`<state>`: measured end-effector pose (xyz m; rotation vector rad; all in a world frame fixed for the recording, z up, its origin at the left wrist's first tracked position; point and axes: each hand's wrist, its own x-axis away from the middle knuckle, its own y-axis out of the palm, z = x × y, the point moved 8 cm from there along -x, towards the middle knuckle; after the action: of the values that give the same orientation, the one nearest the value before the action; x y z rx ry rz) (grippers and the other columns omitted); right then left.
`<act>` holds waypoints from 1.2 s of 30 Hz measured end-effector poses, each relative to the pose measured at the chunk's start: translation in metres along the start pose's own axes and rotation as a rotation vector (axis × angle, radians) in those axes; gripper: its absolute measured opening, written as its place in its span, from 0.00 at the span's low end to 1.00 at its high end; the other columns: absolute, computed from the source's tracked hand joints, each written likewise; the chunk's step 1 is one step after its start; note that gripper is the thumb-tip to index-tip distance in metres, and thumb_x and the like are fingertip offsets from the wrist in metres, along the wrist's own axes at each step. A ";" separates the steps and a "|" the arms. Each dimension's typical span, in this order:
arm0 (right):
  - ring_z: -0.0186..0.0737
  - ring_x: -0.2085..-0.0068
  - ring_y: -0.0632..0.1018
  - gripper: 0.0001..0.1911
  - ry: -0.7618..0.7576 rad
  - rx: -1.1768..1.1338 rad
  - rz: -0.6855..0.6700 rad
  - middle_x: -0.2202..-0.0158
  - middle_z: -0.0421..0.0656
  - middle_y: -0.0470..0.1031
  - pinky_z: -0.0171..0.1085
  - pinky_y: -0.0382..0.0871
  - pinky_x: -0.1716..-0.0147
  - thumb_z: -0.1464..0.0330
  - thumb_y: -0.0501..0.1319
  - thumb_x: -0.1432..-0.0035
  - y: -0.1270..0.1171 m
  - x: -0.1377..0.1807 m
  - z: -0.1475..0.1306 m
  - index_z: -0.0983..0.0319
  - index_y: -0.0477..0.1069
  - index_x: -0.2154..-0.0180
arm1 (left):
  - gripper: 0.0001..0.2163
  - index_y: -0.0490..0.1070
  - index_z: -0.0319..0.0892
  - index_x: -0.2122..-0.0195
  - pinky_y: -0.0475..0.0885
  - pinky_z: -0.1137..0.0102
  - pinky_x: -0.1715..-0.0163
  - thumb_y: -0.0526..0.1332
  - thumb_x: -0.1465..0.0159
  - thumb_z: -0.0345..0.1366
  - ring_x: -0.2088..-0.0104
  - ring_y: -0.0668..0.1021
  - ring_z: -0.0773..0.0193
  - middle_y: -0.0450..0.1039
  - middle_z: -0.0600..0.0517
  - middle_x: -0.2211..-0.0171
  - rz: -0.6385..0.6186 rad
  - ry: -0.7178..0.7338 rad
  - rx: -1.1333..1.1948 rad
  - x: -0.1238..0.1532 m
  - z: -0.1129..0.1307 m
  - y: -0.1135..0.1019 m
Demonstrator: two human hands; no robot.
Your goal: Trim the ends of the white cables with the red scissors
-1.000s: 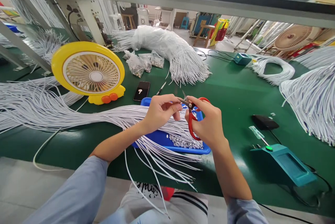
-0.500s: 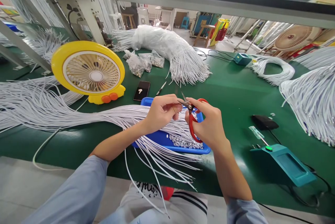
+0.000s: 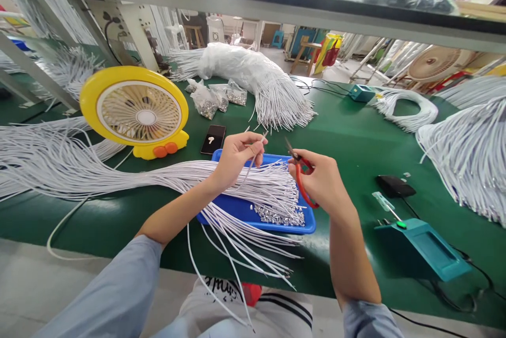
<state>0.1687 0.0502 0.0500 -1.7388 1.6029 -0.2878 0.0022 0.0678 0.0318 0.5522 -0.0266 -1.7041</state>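
Observation:
My left hand (image 3: 233, 158) pinches one thin white cord (image 3: 258, 147) between thumb and fingers, its tip raised above the blue tray (image 3: 241, 210). My right hand (image 3: 322, 182) is closed on red-handled scissors (image 3: 300, 172), whose blades point up and to the left, a little apart from the cord tip. Beneath both hands a thick bundle of white cords (image 3: 118, 172) runs from the left across the green table (image 3: 348, 143) into the tray. Small metal tips (image 3: 279, 215) lie heaped in the tray's near corner.
A yellow desk fan (image 3: 136, 111) stands at the left, a phone (image 3: 214, 138) beside it. Bags of metal parts (image 3: 215, 96) and a wrapped cord bundle (image 3: 253, 71) lie behind. A teal device (image 3: 425, 245) and a black box (image 3: 394, 186) sit at the right, more cords (image 3: 470, 153) beyond.
My hands have drawn apart. The left hand has lifted the cord up and away from the scissor blades, and the right hand with the scissors has shifted slightly right.

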 end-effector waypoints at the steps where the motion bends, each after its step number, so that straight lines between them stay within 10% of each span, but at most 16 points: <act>1: 0.40 0.68 0.78 0.10 0.004 -0.090 0.034 0.68 0.42 0.80 0.37 0.70 0.69 0.69 0.62 0.47 -0.004 0.000 0.001 0.62 0.76 0.60 | 0.08 0.74 0.37 0.69 0.69 0.76 0.79 0.67 0.42 0.37 0.80 0.72 0.72 0.70 0.55 0.79 0.014 0.001 -0.001 -0.001 0.000 -0.001; 6: 0.34 0.70 0.77 0.12 -0.086 -0.417 0.258 0.68 0.40 0.79 0.34 0.70 0.69 0.70 0.67 0.49 -0.014 0.008 -0.010 0.60 0.73 0.59 | 0.06 0.76 0.36 0.70 0.72 0.75 0.71 0.66 0.42 0.35 0.72 0.74 0.70 0.73 0.51 0.73 -0.086 0.042 -0.155 0.010 0.007 0.015; 14: 0.31 0.71 0.76 0.19 -0.170 -0.569 0.236 0.69 0.36 0.79 0.32 0.67 0.71 0.78 0.68 0.54 -0.006 0.018 -0.023 0.57 0.74 0.59 | 0.08 0.76 0.35 0.70 0.72 0.74 0.73 0.68 0.42 0.36 0.74 0.73 0.70 0.71 0.52 0.75 -0.270 0.025 -0.102 0.022 0.005 0.036; 36: 0.33 0.72 0.75 0.15 -0.186 -0.432 0.314 0.73 0.36 0.74 0.35 0.70 0.71 0.75 0.67 0.53 -0.006 0.027 -0.035 0.58 0.70 0.62 | 0.05 0.75 0.37 0.72 0.74 0.79 0.74 0.69 0.44 0.33 0.73 0.74 0.72 0.71 0.52 0.74 -0.015 0.313 -0.345 0.027 0.016 0.024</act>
<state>0.1574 0.0121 0.0696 -1.7201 1.8580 0.3881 0.0153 0.0333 0.0441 0.5524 0.4882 -1.5748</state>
